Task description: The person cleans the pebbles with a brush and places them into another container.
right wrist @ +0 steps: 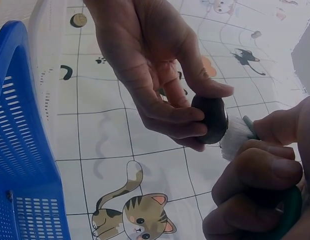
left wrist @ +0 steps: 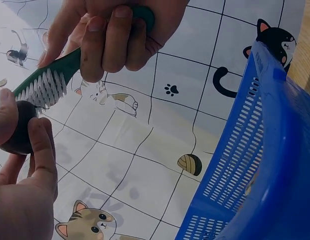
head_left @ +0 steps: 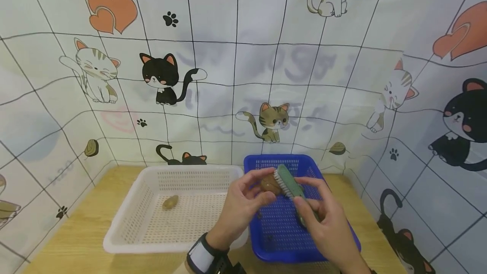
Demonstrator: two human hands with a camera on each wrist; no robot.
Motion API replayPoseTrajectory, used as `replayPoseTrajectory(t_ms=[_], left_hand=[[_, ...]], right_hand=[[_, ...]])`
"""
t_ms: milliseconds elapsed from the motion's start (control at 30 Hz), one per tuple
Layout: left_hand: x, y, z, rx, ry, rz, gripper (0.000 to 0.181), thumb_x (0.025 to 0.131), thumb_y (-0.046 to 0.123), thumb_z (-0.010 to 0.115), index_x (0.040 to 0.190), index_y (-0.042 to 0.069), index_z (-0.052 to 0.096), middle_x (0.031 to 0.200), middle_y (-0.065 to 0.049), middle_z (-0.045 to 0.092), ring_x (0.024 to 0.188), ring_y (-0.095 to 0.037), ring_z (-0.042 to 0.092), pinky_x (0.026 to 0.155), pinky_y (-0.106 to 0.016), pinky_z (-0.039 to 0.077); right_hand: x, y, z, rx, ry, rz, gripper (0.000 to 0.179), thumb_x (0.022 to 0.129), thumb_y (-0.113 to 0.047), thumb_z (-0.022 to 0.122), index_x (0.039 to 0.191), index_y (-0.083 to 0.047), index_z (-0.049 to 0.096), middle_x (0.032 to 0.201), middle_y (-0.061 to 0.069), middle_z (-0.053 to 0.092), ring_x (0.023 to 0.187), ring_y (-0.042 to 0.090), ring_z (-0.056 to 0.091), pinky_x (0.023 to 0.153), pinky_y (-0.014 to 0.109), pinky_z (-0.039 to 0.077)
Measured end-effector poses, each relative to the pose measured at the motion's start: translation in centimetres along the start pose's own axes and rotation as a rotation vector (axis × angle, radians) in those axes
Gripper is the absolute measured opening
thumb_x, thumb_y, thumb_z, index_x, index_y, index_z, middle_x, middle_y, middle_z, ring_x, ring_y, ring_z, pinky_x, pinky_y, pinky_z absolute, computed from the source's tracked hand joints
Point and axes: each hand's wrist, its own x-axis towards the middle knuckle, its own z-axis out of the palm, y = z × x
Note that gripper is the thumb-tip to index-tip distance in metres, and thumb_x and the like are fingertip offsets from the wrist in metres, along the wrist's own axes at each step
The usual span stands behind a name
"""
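My left hand (head_left: 247,198) pinches a smooth brown oval lump (head_left: 271,184) between thumb and fingers. It looks dark and rounded in the left wrist view (left wrist: 23,129) and the right wrist view (right wrist: 210,119); its kind does not show. My right hand (head_left: 323,215) grips a green scrubbing brush (head_left: 290,183) by its handle, with fingers curled round it. The brush's white bristles (left wrist: 44,89) face the lump and meet its side. Both hands are raised over the blue plastic basket (head_left: 262,255), which has slotted walls.
A white plastic basket (head_left: 121,227) stands left of the blue one, with a small yellowish-brown lump (head_left: 170,202) inside. Small dark bits (head_left: 270,238) lie in the blue basket. Both stand on a wooden table (head_left: 72,227), and a cat-printed sheet (head_left: 213,75) hangs behind and at the sides.
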Motion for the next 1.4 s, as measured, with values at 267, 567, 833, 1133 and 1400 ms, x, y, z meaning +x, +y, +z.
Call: replayPoseTrajectory(t_ms=[267,567,833,1133,1400], left_hand=[[0.1,-0.3,0.1,0.021,0.064,-0.049,0.058,0.108,0.021,0.086,0.161,0.007,0.065,0.162,-0.017,0.071,0.139,-0.016,0.078,0.111,-0.028,0.067],[0.6,0.4,-0.1,-0.047,0.04,-0.021,0.066,0.107,0.029,0.085,0.162,0.001,0.061,0.162,-0.02,0.064,0.138,-0.02,0.079,0.113,-0.034,0.068],[0.5,0.0,-0.1,-0.079,0.052,0.003,0.065,0.108,0.029,0.084,0.162,0.0,0.062,0.163,-0.015,0.064,0.141,-0.021,0.078,0.116,-0.037,0.067],[0.3,-0.5,-0.2,0.099,0.046,0.055,0.061,0.11,0.043,0.076,0.163,0.014,0.069,0.134,-0.025,0.083,0.118,-0.009,0.084,0.11,-0.033,0.069],[0.5,-0.9,-0.5,0.082,0.027,0.087,0.059,0.117,0.038,0.069,0.17,0.014,0.06,0.159,-0.022,0.074,0.129,-0.011,0.083,0.116,-0.035,0.067]], right_hand=[[0.0,-0.4,0.0,-0.011,0.023,-0.007,0.039,0.122,-0.012,0.06,0.161,-0.016,0.054,0.067,-0.009,0.053,0.051,0.001,0.04,0.039,0.028,0.037],[0.2,-0.9,0.5,-0.034,0.008,0.024,0.04,0.122,-0.017,0.063,0.161,-0.017,0.054,0.067,-0.01,0.049,0.05,-0.002,0.036,0.037,0.026,0.034],[0.0,-0.4,0.9,-0.039,0.002,0.037,0.041,0.122,-0.017,0.062,0.162,-0.017,0.052,0.068,-0.01,0.046,0.049,-0.003,0.036,0.038,0.025,0.035],[-0.1,0.2,1.4,-0.05,0.026,0.009,0.042,0.122,-0.015,0.062,0.162,-0.018,0.052,0.065,-0.013,0.044,0.047,-0.007,0.032,0.036,0.022,0.031],[0.2,0.3,1.4,-0.074,0.032,0.045,0.039,0.122,-0.019,0.064,0.159,-0.02,0.055,0.062,-0.012,0.044,0.046,-0.007,0.032,0.036,0.021,0.03]])
